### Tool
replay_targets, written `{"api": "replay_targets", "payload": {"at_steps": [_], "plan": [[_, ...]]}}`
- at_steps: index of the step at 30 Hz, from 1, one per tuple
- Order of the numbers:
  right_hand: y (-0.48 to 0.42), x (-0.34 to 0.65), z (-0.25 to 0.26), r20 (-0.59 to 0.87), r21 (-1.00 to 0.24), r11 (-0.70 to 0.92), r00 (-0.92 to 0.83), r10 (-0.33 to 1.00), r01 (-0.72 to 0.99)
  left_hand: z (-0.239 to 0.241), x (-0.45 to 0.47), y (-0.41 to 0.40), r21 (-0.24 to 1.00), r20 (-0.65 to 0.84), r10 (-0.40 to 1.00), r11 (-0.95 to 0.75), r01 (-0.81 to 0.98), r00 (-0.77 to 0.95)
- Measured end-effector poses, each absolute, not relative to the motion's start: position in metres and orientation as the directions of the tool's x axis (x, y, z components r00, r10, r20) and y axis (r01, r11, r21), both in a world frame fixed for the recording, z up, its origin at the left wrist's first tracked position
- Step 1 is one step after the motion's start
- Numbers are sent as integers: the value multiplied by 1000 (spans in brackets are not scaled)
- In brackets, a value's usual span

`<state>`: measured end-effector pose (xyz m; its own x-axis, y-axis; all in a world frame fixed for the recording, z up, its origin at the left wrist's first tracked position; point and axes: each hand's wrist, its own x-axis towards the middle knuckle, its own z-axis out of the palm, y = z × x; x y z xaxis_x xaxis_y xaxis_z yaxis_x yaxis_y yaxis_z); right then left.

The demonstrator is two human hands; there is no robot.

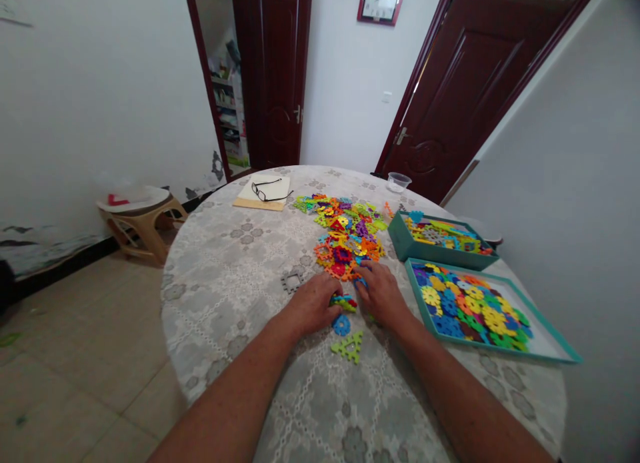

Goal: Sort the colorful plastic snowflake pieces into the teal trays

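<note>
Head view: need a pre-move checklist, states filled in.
1. Left hand has pieces in its grip: ok, several small colored pieces at its fingertips.
2. Right hand has a firm grip: cannot tell; it is at the near edge of the pile, fingertips by a blue piece.
3. Table nearer the person free of loose pieces: not ok, a round blue piece and a green triangle lie there.
4. Glasses off the pile: ok, on the pad.
5. Box open: ok, pieces visible inside.
</note>
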<state>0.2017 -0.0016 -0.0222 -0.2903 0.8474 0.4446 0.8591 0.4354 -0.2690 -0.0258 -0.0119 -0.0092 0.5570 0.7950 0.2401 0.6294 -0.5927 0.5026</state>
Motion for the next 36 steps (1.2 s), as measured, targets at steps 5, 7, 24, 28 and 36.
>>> {"api": "replay_targets", "payload": {"at_steps": [5,7,24,28,36], "plan": [[7,198,-28,386,-181,402,-311,869,898,-11,-25,-10,487,215,798,-587,647,563],[5,198,-26,403,-161,410,-319,858,898,-11,-26,-10,480,212,800,-585,654,561],[-31,195,14,197,-464,454,-411,890,761,-12,-30,-10,496,202,813,-566,659,545],[-34,187,23,194,-488,470,-434,880,735,-12,-28,-9,562,205,840,-521,643,502],[-37,181,17,172,-462,485,-462,870,742,-7,-30,-7,686,182,888,-422,593,421]]}}
